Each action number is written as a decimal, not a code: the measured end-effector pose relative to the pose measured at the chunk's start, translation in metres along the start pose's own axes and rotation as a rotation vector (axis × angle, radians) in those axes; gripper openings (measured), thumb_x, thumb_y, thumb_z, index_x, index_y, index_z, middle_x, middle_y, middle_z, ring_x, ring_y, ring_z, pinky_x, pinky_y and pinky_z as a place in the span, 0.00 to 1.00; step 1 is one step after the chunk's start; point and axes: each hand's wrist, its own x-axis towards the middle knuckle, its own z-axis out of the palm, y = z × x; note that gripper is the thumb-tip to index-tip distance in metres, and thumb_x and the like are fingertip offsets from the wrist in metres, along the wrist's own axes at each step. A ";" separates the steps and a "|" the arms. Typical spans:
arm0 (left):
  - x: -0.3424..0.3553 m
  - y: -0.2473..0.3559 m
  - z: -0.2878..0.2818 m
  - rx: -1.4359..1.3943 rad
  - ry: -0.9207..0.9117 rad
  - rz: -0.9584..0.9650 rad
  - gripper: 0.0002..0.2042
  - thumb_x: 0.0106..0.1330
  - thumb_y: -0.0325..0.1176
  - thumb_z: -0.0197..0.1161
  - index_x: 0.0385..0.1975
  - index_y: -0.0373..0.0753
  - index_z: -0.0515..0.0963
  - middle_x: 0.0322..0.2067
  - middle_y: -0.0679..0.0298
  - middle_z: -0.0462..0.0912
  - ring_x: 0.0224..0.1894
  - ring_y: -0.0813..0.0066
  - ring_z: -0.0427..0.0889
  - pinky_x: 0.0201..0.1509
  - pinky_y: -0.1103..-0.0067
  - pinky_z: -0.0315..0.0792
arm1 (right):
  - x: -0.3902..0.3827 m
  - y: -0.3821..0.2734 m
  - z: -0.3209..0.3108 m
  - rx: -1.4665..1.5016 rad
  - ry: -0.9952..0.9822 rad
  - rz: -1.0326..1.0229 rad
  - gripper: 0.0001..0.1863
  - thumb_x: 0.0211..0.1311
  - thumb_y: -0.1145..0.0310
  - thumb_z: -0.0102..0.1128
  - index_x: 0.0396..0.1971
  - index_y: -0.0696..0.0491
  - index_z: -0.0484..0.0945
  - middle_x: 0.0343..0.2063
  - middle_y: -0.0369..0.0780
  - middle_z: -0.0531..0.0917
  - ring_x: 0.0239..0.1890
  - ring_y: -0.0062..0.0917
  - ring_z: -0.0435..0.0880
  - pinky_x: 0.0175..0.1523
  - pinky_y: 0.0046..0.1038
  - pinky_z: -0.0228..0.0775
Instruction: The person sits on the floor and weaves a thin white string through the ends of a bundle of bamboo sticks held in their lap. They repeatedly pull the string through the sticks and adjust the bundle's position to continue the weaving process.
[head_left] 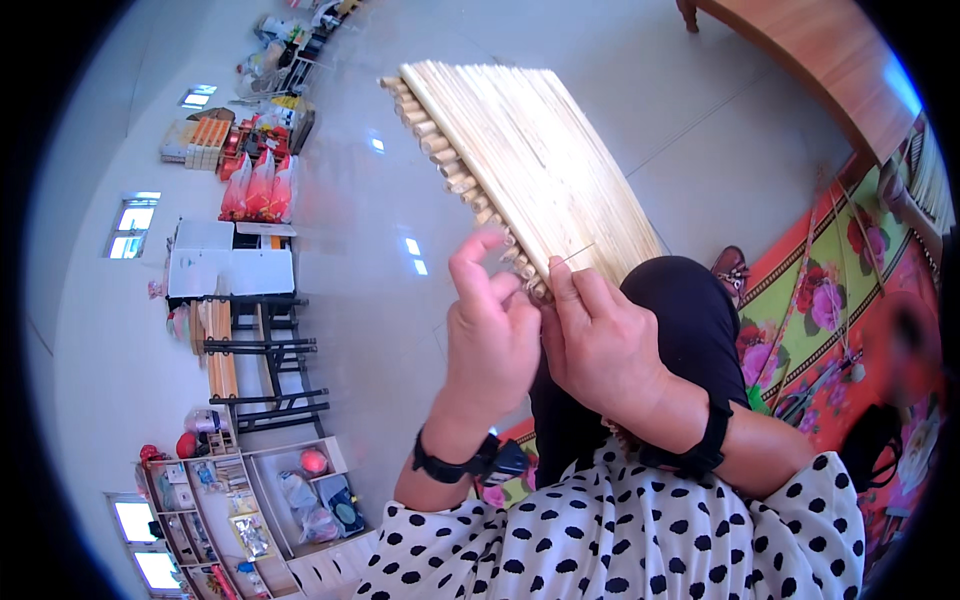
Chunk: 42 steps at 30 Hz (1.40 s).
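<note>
A flat panel of pale straw stalks [530,150], bound side by side, slants up and away from my lap. Rounded cut stalk ends [440,155] stick out in a row along its left edge. The fingers of my right hand [612,335] pinch the panel's near corner. A thin dark needle-like line [577,253] lies by its fingertips; I cannot tell whether it is held. My left hand [490,330] is beside the nearest stalk ends, index finger bent and raised, the others curled with the thumb. Whatever lies between its fingers is hidden.
My dark-trousered knee [680,300] is just under the panel. To the right lies a red and green flowered mat [820,300], with a wooden table [800,50] beyond it. Along the left wall stand a shelf unit [290,470], folded black-legged frames [265,345] and red bags [260,190].
</note>
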 end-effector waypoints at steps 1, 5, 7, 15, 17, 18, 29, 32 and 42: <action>0.003 0.001 -0.008 -0.051 -0.031 -0.020 0.13 0.66 0.21 0.49 0.49 0.32 0.61 0.18 0.58 0.75 0.22 0.72 0.78 0.29 0.79 0.72 | 0.001 -0.002 -0.002 0.002 -0.023 0.033 0.23 0.56 0.70 0.61 0.51 0.64 0.75 0.28 0.39 0.73 0.28 0.26 0.79 0.24 0.27 0.74; 0.056 -0.011 -0.060 0.049 0.276 -0.053 0.23 0.70 0.34 0.58 0.60 0.34 0.58 0.37 0.58 0.81 0.35 0.74 0.82 0.39 0.80 0.74 | -0.001 -0.013 -0.001 -0.020 -0.061 0.068 0.19 0.58 0.69 0.62 0.50 0.58 0.76 0.30 0.39 0.76 0.30 0.31 0.81 0.27 0.30 0.75; 0.097 -0.013 -0.059 -0.140 0.327 -0.175 0.25 0.67 0.36 0.62 0.58 0.33 0.60 0.42 0.56 0.80 0.38 0.70 0.83 0.37 0.75 0.76 | -0.006 -0.009 0.005 -0.076 -0.054 0.030 0.19 0.56 0.69 0.61 0.49 0.58 0.76 0.29 0.38 0.75 0.31 0.30 0.81 0.28 0.30 0.75; 0.143 -0.034 -0.066 -0.472 0.126 -0.331 0.16 0.65 0.26 0.61 0.52 0.33 0.71 0.44 0.55 0.80 0.44 0.63 0.84 0.45 0.68 0.80 | -0.038 -0.032 -0.010 0.226 -0.145 -0.246 0.14 0.53 0.76 0.62 0.42 0.60 0.79 0.29 0.40 0.79 0.31 0.31 0.81 0.33 0.29 0.76; 0.144 -0.050 -0.078 -0.545 0.201 -0.251 0.16 0.63 0.23 0.60 0.50 0.31 0.71 0.44 0.54 0.79 0.42 0.64 0.83 0.41 0.68 0.80 | -0.051 -0.039 -0.009 0.318 -0.212 -0.150 0.12 0.53 0.77 0.63 0.39 0.60 0.81 0.25 0.41 0.79 0.27 0.33 0.81 0.32 0.31 0.75; 0.146 -0.056 -0.087 -0.582 0.236 -0.206 0.15 0.63 0.22 0.60 0.50 0.30 0.70 0.44 0.53 0.79 0.41 0.64 0.83 0.39 0.67 0.80 | -0.055 -0.041 -0.009 0.352 -0.239 -0.094 0.12 0.53 0.77 0.63 0.39 0.60 0.81 0.25 0.41 0.79 0.26 0.34 0.81 0.32 0.31 0.75; 0.074 -0.064 -0.139 -1.118 0.729 -0.007 0.20 0.69 0.23 0.55 0.60 0.36 0.66 0.54 0.57 0.75 0.54 0.60 0.78 0.55 0.60 0.75 | -0.034 -0.048 0.007 1.357 -0.441 0.851 0.41 0.66 0.49 0.60 0.69 0.56 0.54 0.46 0.41 0.79 0.49 0.28 0.79 0.48 0.36 0.76; 0.031 -0.055 -0.110 -1.192 0.759 0.065 0.20 0.71 0.28 0.56 0.62 0.36 0.65 0.55 0.56 0.75 0.57 0.59 0.76 0.60 0.59 0.72 | -0.001 -0.037 0.013 1.660 -0.021 0.896 0.39 0.64 0.50 0.62 0.66 0.56 0.58 0.46 0.41 0.79 0.51 0.29 0.78 0.52 0.42 0.76; -0.089 -0.101 -0.040 -1.046 0.371 -0.339 0.25 0.74 0.48 0.51 0.64 0.42 0.62 0.59 0.60 0.70 0.60 0.67 0.70 0.59 0.62 0.69 | 0.061 0.030 -0.068 1.018 0.394 0.846 0.11 0.52 0.73 0.66 0.33 0.63 0.78 0.29 0.41 0.81 0.28 0.30 0.83 0.31 0.33 0.84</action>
